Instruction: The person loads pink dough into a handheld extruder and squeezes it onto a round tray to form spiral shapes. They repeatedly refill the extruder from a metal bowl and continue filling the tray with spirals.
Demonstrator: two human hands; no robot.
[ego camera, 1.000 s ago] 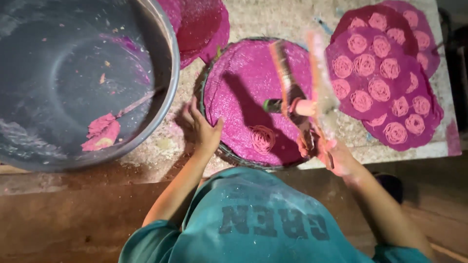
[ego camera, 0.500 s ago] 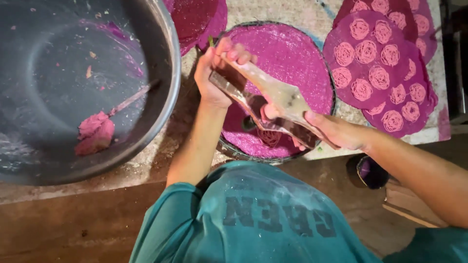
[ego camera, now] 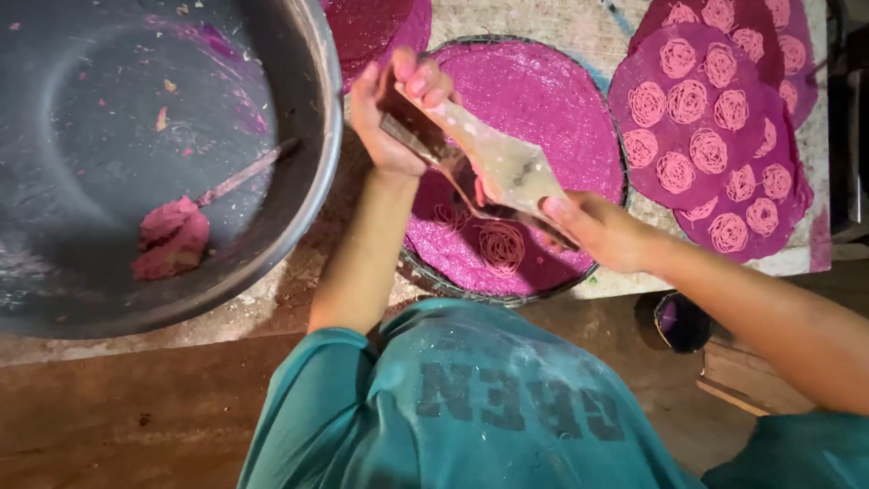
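Both hands hold a hinged wooden press [ego camera: 493, 167] above a round purple woven tray [ego camera: 579, 100]. My left hand [ego camera: 391, 113] grips one end of the press, near the tray's left rim. My right hand [ego camera: 602, 231] holds the other end, over the tray's lower right rim. Thin purple strands hang from the press toward a coiled noodle nest [ego camera: 501, 246] lying on the tray, with a fainter coil beside it.
A large grey metal basin [ego camera: 308, 118] at left holds a lump of pink dough [ego camera: 172, 237] and a spoon. At right, stacked purple mats [ego camera: 715, 118] carry several coiled nests. A small dark cup [ego camera: 681, 321] sits on the floor below the counter edge.
My left hand left the tray's rim and took hold of the press. The press swung from upright to lying across the tray, and a coil has appeared under it.
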